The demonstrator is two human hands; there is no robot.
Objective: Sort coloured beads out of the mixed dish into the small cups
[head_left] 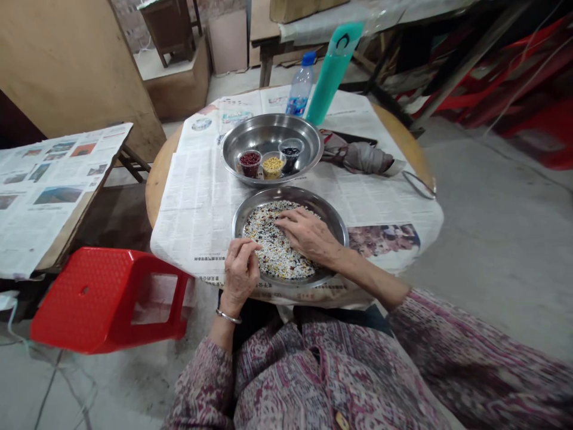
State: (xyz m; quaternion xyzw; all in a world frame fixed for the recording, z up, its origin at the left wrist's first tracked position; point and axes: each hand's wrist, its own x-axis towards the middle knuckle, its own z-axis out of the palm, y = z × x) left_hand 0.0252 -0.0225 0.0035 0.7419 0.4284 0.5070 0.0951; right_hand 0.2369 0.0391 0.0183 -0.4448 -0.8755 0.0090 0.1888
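A steel plate (333, 216) full of mixed beans (273, 245) lies on the newspaper-covered round table (197, 197) right in front of me. My right hand (308, 234) rests on the beans, fingers spread flat and pointing left. My left hand (240, 270) sits at the plate's near left rim, fingers curled together in a loose pinch; what it holds is too small to make out. Behind the plate stands a steel bowl (308, 134) with three small cups: red beans (249, 161), yellow beans (273, 165) and black beans (290, 154).
A water bottle (299, 86) and a teal flask (332, 71) stand at the table's far side, a folded umbrella (358, 156) to the right. A red plastic stool (107, 295) is at my left, beside another newspaper-covered table (49, 185).
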